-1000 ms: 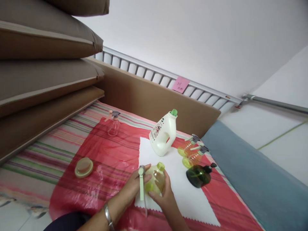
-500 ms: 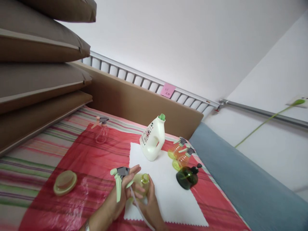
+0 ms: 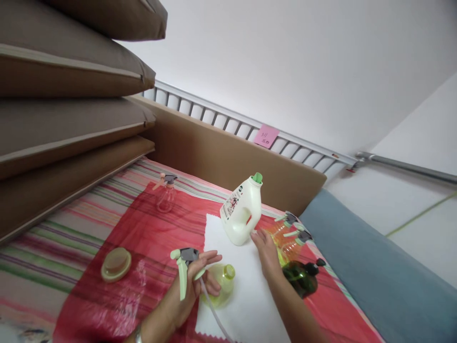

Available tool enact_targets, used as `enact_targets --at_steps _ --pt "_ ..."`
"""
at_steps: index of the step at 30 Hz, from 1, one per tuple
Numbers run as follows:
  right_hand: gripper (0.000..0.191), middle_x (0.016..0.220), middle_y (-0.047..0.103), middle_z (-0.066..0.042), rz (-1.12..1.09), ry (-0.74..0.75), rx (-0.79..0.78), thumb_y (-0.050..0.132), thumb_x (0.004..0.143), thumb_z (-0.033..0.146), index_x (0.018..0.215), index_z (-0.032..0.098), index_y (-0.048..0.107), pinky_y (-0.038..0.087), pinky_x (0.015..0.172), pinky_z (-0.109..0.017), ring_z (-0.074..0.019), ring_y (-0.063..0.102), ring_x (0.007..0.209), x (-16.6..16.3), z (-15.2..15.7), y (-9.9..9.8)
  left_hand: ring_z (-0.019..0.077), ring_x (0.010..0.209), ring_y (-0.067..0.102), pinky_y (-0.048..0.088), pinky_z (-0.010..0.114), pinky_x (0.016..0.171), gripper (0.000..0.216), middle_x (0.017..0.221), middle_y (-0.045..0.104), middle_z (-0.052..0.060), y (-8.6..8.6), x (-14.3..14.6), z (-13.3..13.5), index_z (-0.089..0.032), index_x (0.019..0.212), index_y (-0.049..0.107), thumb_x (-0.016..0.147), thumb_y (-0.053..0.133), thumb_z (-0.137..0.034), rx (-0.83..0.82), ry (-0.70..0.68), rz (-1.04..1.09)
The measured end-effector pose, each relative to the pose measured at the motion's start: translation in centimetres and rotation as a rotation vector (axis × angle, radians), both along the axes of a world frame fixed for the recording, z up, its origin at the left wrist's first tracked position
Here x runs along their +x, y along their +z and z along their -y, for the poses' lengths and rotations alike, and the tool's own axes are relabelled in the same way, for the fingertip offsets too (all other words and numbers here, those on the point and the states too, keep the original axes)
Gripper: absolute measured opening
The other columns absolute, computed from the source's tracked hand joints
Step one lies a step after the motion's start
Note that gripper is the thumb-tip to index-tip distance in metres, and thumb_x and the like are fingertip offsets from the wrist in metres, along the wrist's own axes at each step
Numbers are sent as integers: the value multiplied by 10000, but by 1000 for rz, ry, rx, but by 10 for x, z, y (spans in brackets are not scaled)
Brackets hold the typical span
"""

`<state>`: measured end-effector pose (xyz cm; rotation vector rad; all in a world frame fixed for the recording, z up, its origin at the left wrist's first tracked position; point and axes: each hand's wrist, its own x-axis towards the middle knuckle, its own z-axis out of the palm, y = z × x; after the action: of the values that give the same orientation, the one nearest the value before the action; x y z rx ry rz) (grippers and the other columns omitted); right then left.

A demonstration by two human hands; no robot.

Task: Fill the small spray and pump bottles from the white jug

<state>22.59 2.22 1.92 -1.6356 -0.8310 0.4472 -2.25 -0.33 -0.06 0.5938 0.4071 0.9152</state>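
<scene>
From where I stand, the left hand [image 3: 195, 286] has a pale green and grey spray head [image 3: 188, 255] hooked between thumb and fingers, its tube [image 3: 215, 312] trailing down below the palm; the remaining fingers spread toward the yellow bottle [image 3: 225, 288], which sits just right of that hand with its mouth uncapped, though I can't tell whether they touch it. The right hand [image 3: 267, 252] reaches forward, fingertips at the lower handle side of the white jug [image 3: 243, 200]; whether they have closed on it I can't tell. Between the hands, the white cloth [image 3: 250, 290] gives a stretch of room, its zigzag edge running beneath the left forearm. Left of the left hand, the red sheet [image 3: 153, 238] leaves a wide span before the round lid [image 3: 117, 264]. The right hand's outer side is tighter: two spray-topped bottles [image 3: 291, 248] crowd beside it, and the dark green bottle [image 3: 303, 278] lies partly behind the forearm. Beyond the jug, the brown board [image 3: 228, 143] bounds the far edge.
</scene>
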Motion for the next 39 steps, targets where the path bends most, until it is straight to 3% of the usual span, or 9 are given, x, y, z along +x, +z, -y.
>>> enact_targets --at_steps 6,12,15,19,23,28,31,34,39 --pt "384 700 665 -55 110 -78 -50 699 541 472 729 153 595 440 622 -324 -243 595 723 13 -70 -2 171 629 620 472 312 583 370 1229 547 174 -7 -4 -10 -156 1046 630 799 524 -411 7 25 25" --pt "315 533 570 11 219 -136 -58 633 612 491 624 196 524 390 531 -285 -174 515 551 13 -76 23 193 676 616 484 324 596 438 1209 558 181 -3 -11 -14 -153 1030 654 750 572 -480 8 1 21" --pt "337 507 557 21 282 -98 -99 612 636 523 613 200 518 381 493 -278 -158 493 485 15 -50 54 194 696 609 487 324 610 465 1213 550 181 -1 -11 -13 -146 1022 661 745 574 -508 41 2 11" --pt "369 445 544 20 367 -40 -202 616 640 557 604 200 531 368 451 -273 -149 473 413 23 15 99 207 722 622 494 343 617 465 1306 467 171 1 -10 -9 -167 1081 636 769 553 -502 80 -49 53" --pt "405 406 544 11 507 1 -462 534 684 616 603 219 554 390 454 -282 -172 508 403 38 87 130 275 844 638 492 382 663 533 1388 360 158 2 -6 -3 -239 1214 538 760 561 -516 88 -153 197" --pt "454 775 719 -51 530 128 -699 571 593 646 830 274 677 491 622 -324 -276 649 745 43 153 144 313 927 628 483 434 710 555 1417 282 150 1 0 3 -304 1294 430 786 526 -505 114 -268 275" --pt "493 822 719 -33 521 214 -760 594 538 652 884 315 697 504 586 -325 -267 641 673 30 175 149 316 929 627 478 450 725 594 1439 226 149 3 3 6 -322 1300 415 763 537 -544 132 -297 254" --pt "478 827 721 -37 582 274 -796 593 518 657 843 329 714 503 523 -327 -279 642 671 16 182 154 322 917 630 472 456 720 642 1459 164 150 7 5 7 -328 1298 414 728 547 -590 120 -323 217" --pt "419 946 718 -27 707 343 -827 621 534 632 837 358 718 503 785 -361 -308 637 877 13 177 157 320 889 636 462 457 713 584 1467 138 161 12 8 5 -314 1305 403 774 519 -528 62 -322 168"
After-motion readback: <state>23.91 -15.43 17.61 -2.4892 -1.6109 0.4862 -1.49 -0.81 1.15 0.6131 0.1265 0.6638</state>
